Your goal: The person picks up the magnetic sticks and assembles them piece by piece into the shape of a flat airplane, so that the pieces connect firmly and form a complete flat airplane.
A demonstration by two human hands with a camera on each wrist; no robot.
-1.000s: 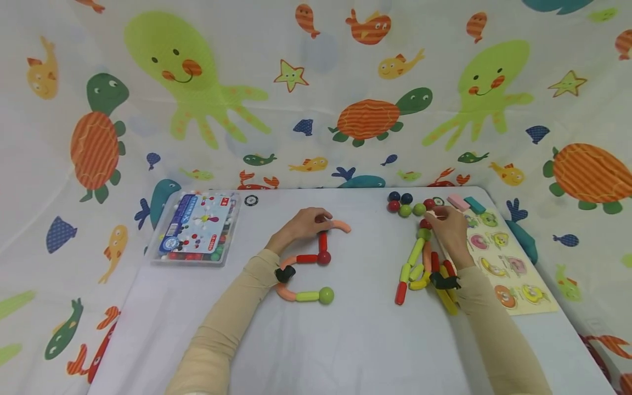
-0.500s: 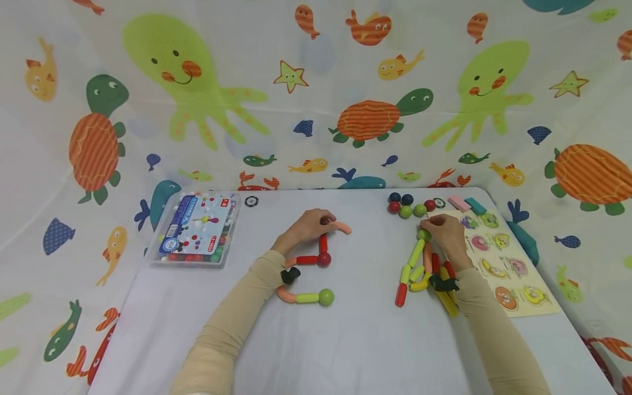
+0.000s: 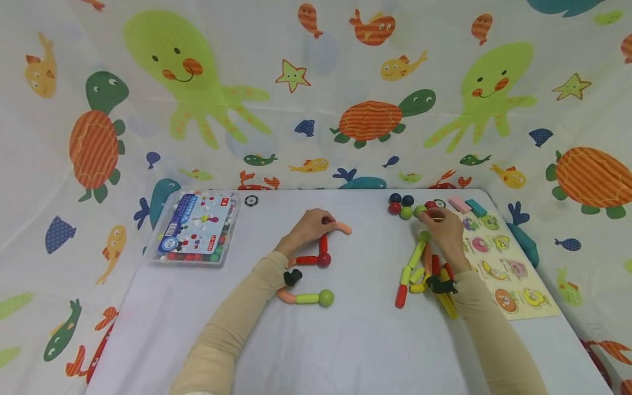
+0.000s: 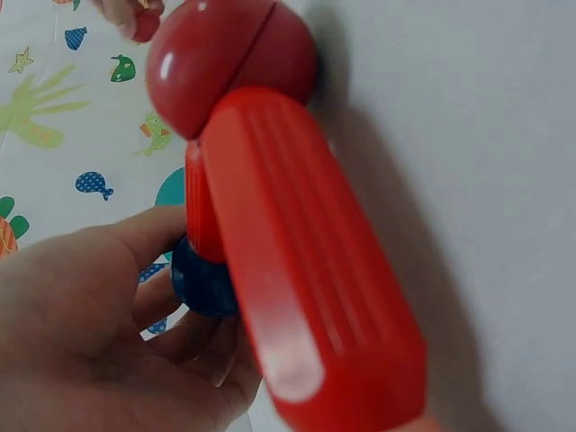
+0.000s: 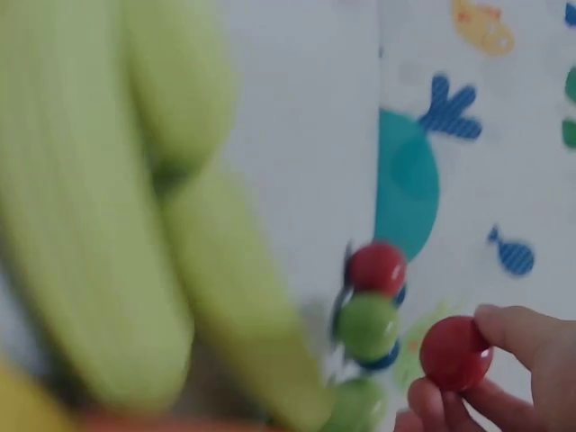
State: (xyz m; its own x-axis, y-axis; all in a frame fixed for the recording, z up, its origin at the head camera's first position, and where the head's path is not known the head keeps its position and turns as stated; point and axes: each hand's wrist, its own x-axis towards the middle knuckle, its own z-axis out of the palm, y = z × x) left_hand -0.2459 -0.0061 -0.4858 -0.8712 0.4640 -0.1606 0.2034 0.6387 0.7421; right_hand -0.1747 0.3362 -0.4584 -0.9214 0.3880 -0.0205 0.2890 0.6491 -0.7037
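My left hand (image 3: 311,225) holds a dark blue ball (image 4: 205,281) at the end of a red rod (image 3: 323,243). A salmon curved rod (image 3: 343,227) sticks out rightward beyond its fingers. Down the chain, a red ball (image 3: 323,259) joins that rod to another red rod (image 3: 307,260). My right hand (image 3: 446,230) pinches a loose red ball (image 5: 456,353) between thumb and fingers; the head view hides this ball. Beneath and beside that hand lie light green rods (image 3: 416,255) and a green ball (image 3: 424,236).
Several red, green and dark blue balls (image 3: 406,212) cluster at the table's back right. A puzzle board (image 3: 508,263), a pink block (image 3: 459,204) and a teal block (image 3: 476,207) lie right. A clear box (image 3: 195,227) of parts stands back left. Nearer, a green ball (image 3: 326,298) ends another chain.
The right hand has shifted slightly; the red ball at its fingertips, visible a second ago, is now hidden in the head view. My left hand has barely moved.
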